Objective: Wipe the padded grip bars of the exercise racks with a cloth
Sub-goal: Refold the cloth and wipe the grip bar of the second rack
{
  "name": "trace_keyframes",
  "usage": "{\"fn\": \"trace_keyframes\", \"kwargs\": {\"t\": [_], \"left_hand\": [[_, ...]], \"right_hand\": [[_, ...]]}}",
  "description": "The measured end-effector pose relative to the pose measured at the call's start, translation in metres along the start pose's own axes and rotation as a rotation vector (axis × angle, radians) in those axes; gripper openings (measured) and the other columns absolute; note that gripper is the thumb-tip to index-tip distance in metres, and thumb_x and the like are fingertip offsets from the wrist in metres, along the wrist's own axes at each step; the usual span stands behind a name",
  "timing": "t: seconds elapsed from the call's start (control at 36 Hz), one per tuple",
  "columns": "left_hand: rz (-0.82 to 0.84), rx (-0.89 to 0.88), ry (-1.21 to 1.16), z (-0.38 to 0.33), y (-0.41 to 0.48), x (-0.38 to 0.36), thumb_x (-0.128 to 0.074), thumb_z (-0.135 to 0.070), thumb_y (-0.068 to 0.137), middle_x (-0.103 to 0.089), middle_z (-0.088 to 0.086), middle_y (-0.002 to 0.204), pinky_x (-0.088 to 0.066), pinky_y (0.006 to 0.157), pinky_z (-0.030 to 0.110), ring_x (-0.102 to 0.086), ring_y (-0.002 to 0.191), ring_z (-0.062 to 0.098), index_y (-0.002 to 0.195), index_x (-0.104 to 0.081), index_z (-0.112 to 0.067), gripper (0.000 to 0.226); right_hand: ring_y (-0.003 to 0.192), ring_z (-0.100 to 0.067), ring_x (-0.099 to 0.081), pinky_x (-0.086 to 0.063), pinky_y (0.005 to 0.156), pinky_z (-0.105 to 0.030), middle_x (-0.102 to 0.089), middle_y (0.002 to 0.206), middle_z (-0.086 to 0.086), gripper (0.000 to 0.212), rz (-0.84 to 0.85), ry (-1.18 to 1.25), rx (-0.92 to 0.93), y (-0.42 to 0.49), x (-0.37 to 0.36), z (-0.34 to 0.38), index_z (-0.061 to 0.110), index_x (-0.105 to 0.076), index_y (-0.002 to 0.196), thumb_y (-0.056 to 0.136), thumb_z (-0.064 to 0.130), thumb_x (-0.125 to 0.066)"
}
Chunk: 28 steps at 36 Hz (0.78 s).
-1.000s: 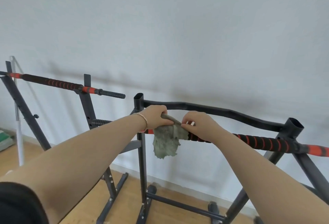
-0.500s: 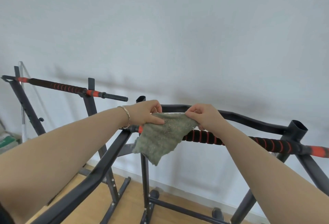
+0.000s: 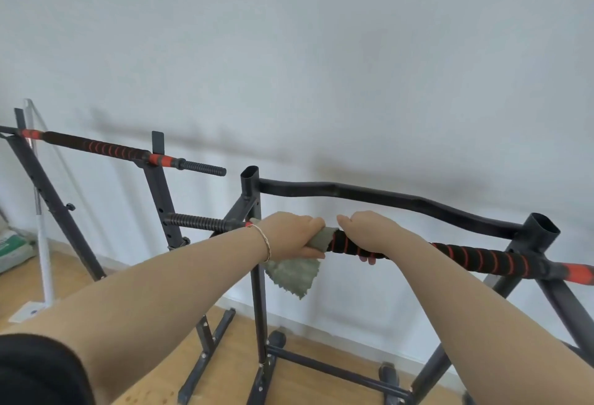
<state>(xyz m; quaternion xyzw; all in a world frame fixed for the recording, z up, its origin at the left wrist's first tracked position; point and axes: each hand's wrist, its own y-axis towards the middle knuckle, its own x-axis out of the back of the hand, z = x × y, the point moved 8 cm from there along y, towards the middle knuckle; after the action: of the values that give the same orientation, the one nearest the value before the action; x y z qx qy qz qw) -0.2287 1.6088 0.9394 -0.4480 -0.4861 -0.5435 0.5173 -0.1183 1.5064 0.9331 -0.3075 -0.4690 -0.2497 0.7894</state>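
Squeeze with the left hand (image 3: 291, 236), curled round the cloth (image 3: 294, 276) wrapping the padded grip bar (image 3: 475, 256) at its left end; steady with the right hand (image 3: 366, 234), clenched on bare padding just beside; slide along, twisting to reach underneath.

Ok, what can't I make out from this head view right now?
Head view only:
1. Padded bar section under the cloth and left hand: covered by both.
2. Right hand fingers: mostly curled behind the bar, only the tips show.
3. Orange right end of the bar: cut off by the right edge.
4. Dust or grime on the padding: too fine to see.
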Motion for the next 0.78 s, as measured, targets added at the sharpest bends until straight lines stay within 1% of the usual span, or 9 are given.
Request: {"fn": "trace_keyframes", "kwargs": {"t": [0.11,0.19,0.28,0.33,0.44,0.56,0.61,0.67,0.78], "left_hand": [[0.079,0.047,-0.042,0.011,0.010,-0.007,-0.038,-0.074,0.090,-0.059,-0.004,0.075,-0.045,0.061,0.035,-0.056,0.065,0.017,0.097,-0.044,-0.022,0.052],[0.163,0.125,-0.091,0.024,0.012,-0.011,-0.027,-0.080,0.086,-0.058,-0.003,0.072,-0.038,0.058,0.031,-0.055,0.066,0.013,0.092,-0.048,-0.023,0.061],[0.233,0.212,-0.169,0.048,0.002,-0.015,-0.011,-0.087,0.077,-0.062,-0.002,0.072,-0.039,0.064,0.031,-0.057,0.070,0.012,0.078,-0.058,-0.022,0.080],[0.217,0.234,-0.149,0.057,-0.004,-0.017,-0.001,-0.088,0.075,-0.064,-0.001,0.070,-0.039,0.063,0.031,-0.058,0.068,0.012,0.076,-0.061,-0.021,0.090],[0.109,0.214,0.001,0.049,-0.004,-0.014,0.011,-0.084,0.072,-0.060,-0.002,0.071,-0.038,0.061,0.033,-0.053,0.063,0.011,0.077,-0.054,-0.022,0.090],[0.115,0.052,0.187,0.037,-0.008,-0.009,0.030,-0.071,0.059,-0.060,0.004,0.089,-0.031,0.053,0.035,-0.050,0.067,0.020,0.114,-0.055,-0.018,0.115],[0.131,0.026,0.242,0.034,-0.012,-0.009,0.022,-0.066,0.069,-0.059,0.004,0.092,-0.025,0.049,0.034,-0.050,0.070,0.023,0.119,-0.053,-0.017,0.103],[0.102,0.126,0.156,0.043,-0.015,-0.008,0.002,-0.068,0.084,-0.059,-0.001,0.079,-0.036,0.053,0.035,-0.051,0.062,0.016,0.098,-0.051,-0.019,0.074],[0.110,0.234,0.077,0.067,-0.029,-0.006,-0.016,-0.073,0.092,-0.058,-0.001,0.073,-0.046,0.066,0.036,-0.055,0.067,0.018,0.087,-0.044,-0.022,0.058]], "right_hand": [[0.035,-0.021,-0.057,-0.043,0.052,-0.028,-0.060,0.044,-0.004,0.045,-0.065,-0.038,0.062,0.005,0.003,0.005,0.009,-0.053,0.080,0.093,0.040,-0.023],[0.047,-0.024,-0.050,-0.038,0.047,-0.030,-0.050,0.058,-0.003,0.014,-0.254,-0.344,0.259,-0.004,0.010,0.014,0.009,-0.043,0.088,0.093,0.021,-0.048],[0.040,-0.021,-0.033,-0.025,0.042,-0.022,-0.033,0.049,0.003,0.022,-0.422,-0.379,0.295,-0.017,0.004,0.011,0.013,-0.050,0.077,0.072,0.009,-0.070],[0.036,-0.019,-0.027,-0.026,0.045,-0.019,-0.026,0.046,0.003,0.035,-0.502,-0.298,0.284,-0.021,0.007,0.006,0.015,-0.039,0.063,0.062,0.005,-0.073],[0.053,-0.019,-0.045,-0.028,0.049,-0.027,-0.048,0.062,0.001,0.015,-0.369,-0.300,0.180,-0.005,0.007,0.007,0.017,-0.043,0.071,0.083,0.024,-0.048],[0.060,-0.020,-0.062,-0.041,0.056,-0.028,-0.065,0.072,-0.003,0.045,-0.123,-0.218,0.095,0.011,0.008,0.025,0.017,-0.059,0.078,0.092,0.046,-0.028],[0.056,-0.022,-0.066,-0.046,0.057,-0.029,-0.071,0.069,-0.005,0.049,0.015,-0.081,0.077,0.013,-0.004,0.034,0.013,-0.062,0.083,0.092,0.044,-0.026],[0.045,-0.022,-0.064,-0.048,0.057,-0.029,-0.070,0.057,-0.005,0.051,0.084,0.028,0.054,0.013,-0.012,0.038,0.010,-0.063,0.084,0.090,0.043,-0.025],[0.050,-0.026,-0.056,-0.041,0.051,-0.029,-0.059,0.059,-0.003,0.013,-0.194,-0.304,0.326,0.008,-0.005,0.048,0.016,-0.049,0.087,0.091,0.028,-0.045]]}}
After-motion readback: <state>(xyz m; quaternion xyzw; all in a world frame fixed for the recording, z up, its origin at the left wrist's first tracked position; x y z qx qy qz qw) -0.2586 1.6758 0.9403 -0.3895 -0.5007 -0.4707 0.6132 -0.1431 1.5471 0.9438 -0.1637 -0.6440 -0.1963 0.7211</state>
